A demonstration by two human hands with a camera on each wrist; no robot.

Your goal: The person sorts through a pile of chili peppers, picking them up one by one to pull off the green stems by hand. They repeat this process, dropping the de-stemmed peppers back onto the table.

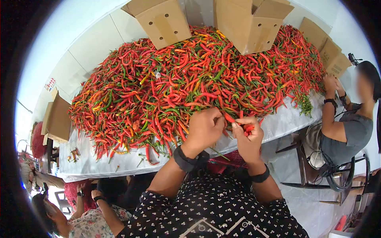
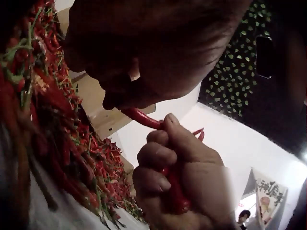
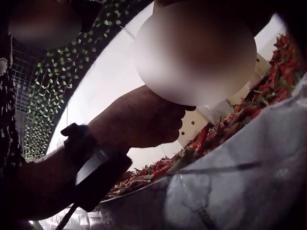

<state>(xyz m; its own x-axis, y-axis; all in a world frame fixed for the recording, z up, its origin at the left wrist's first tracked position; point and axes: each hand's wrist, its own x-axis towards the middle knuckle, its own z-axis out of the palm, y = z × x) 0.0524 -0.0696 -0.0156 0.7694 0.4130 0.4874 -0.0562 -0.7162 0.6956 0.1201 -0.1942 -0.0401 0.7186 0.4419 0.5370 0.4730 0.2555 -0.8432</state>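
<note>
A huge pile of red chilies [image 1: 190, 79] with some green and orange ones covers a white-clothed table [image 1: 285, 121]. At its near edge my left hand [image 1: 218, 119] pinches one red chili [image 1: 229, 118] by its end. In the left wrist view that chili [image 2: 141, 117] runs from my left hand's fingertips [image 2: 120, 98] down into my right hand [image 2: 165, 143]. My right hand [image 1: 244, 125] grips a small bunch of red chilies [image 1: 249, 128] in its curled fingers. The right wrist view shows my left hand [image 3: 144, 120] with a black wristband [image 3: 79, 143] beside the pile [image 3: 216, 129].
Cardboard boxes stand on the pile at the back [image 1: 162, 22] [image 1: 250, 23], at the far right [image 1: 333, 51] and at the left end [image 1: 55, 119]. A seated person [image 1: 345, 127] works at the right end; another person [image 1: 91, 222] is at lower left.
</note>
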